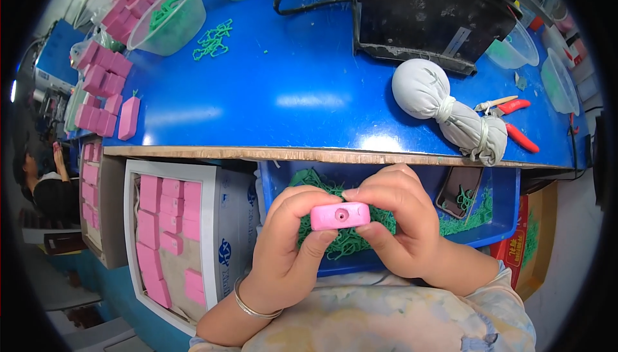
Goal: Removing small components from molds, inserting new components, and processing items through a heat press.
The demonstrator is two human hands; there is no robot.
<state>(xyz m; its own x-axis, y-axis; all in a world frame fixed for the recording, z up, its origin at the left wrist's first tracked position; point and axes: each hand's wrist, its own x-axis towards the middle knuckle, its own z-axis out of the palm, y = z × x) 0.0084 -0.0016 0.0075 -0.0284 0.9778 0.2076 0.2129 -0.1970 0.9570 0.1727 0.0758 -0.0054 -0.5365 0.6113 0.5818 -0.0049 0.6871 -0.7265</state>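
Between my two hands is a pink block-shaped piece (328, 218) with rounded ends and a small round hole in the face toward me. My left hand (290, 242) pinches its left end between thumb and fingers. My right hand (402, 223) grips the right end the same way. Below the hands, a blue tray (508, 213) holds tangled green plastic scraps (347, 244). A phone (460, 188) with green bits on it lies at the tray's right side.
An open box (206, 236) of pink blocks stands left. On the blue table (257, 107) are stacked pink blocks (103, 72), a bowl (187, 37) of green pieces, a tied white cloth bundle (444, 104), red-handled pliers (520, 136) and a black machine (425, 17). Another person (48, 178) sits far left.
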